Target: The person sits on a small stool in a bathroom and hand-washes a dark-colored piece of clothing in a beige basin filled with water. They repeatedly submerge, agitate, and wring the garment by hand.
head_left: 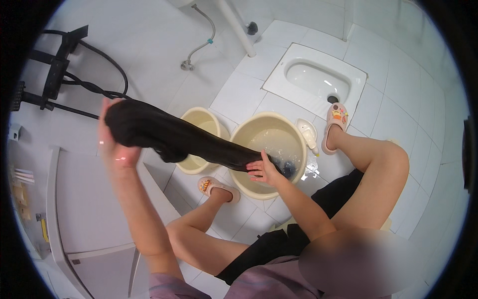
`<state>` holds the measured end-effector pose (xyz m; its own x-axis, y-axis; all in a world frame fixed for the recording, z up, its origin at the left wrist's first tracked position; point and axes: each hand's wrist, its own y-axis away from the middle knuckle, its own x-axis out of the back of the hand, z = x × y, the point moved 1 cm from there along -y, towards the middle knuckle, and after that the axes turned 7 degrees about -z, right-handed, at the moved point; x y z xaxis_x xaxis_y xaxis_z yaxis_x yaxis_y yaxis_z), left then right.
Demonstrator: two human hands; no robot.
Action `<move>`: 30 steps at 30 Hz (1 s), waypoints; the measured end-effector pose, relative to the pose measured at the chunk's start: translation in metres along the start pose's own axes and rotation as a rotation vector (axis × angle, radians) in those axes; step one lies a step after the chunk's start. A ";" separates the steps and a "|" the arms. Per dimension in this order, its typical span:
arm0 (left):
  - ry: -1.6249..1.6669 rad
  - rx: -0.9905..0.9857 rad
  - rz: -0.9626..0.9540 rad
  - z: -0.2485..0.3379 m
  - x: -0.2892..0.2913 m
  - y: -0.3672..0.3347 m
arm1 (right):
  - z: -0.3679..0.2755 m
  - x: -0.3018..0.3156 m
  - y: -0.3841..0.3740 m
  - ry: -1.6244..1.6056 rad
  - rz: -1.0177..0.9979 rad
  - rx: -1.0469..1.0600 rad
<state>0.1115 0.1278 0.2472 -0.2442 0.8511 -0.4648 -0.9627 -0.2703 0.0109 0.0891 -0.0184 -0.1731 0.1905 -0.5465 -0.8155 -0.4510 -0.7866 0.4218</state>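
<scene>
A long black garment (pixel 174 130) is stretched on a slant between my two hands; I cannot tell its exact kind. My left hand (pixel 118 142), raised high at the left, is closed on its bunched upper end, its fingers partly hidden behind the cloth and slightly blurred. Lower down, my right hand (pixel 263 170) grips the narrow part of the garment above the large cream basin (pixel 234 137), fingers laid across the cloth. Dark fabric (pixel 288 168) trails from there into the basin's bubbly water.
Behind the garment stands a smaller cream bucket (pixel 198 113) with liquid in it. A white scoop-like item (pixel 306 130) lies right of the basin, beside wet tiles (pixel 310 167). Beyond is a squat toilet (pixel 317 74); a pale cabinet (pixel 89 209) stands left. My clogs (pixel 219 189) flank the basin.
</scene>
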 end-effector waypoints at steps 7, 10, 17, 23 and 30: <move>0.094 -0.023 -0.208 0.068 0.010 0.011 | 0.024 0.027 -0.007 -0.257 0.484 0.048; 0.073 -0.039 -0.153 0.078 0.021 0.012 | 0.004 0.012 -0.027 -0.296 0.372 0.156; 0.042 -0.125 0.098 0.034 0.037 -0.002 | -0.043 0.022 -0.052 0.119 0.178 0.194; 0.053 -0.049 0.258 0.034 0.100 -0.021 | -0.065 0.039 -0.021 0.951 0.372 0.249; -0.056 -0.140 0.458 0.040 0.100 0.003 | -0.104 0.048 0.004 1.456 0.536 0.315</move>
<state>0.0793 0.2303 0.2360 -0.6492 0.6521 -0.3917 -0.7306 -0.6778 0.0824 0.1871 -0.0778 -0.1697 0.5115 -0.6719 0.5356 -0.8581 -0.4324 0.2771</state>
